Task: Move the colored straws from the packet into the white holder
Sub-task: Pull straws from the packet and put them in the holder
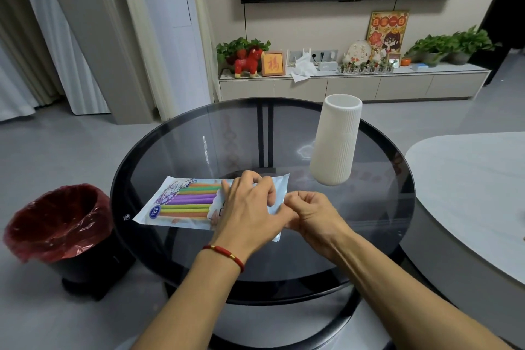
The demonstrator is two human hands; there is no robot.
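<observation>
A flat plastic packet point(173, 199) lies on the round dark glass table point(377, 224), holding colored straws point(196, 202) in orange, green, purple and yellow. My left hand point(250, 207) rests flat on the packet's right half and presses it down. My right hand point(309, 213) pinches the packet's right end between thumb and fingers. The white ribbed holder point(336, 139) stands upright behind my right hand, apart from both hands. The packet's right end is hidden under my hands.
A black bin with a red liner point(56, 224) stands on the floor left of the table. A pale oval table point(468, 179) sits close on the right. A low TV cabinet point(352, 85) with plants and ornaments lines the far wall.
</observation>
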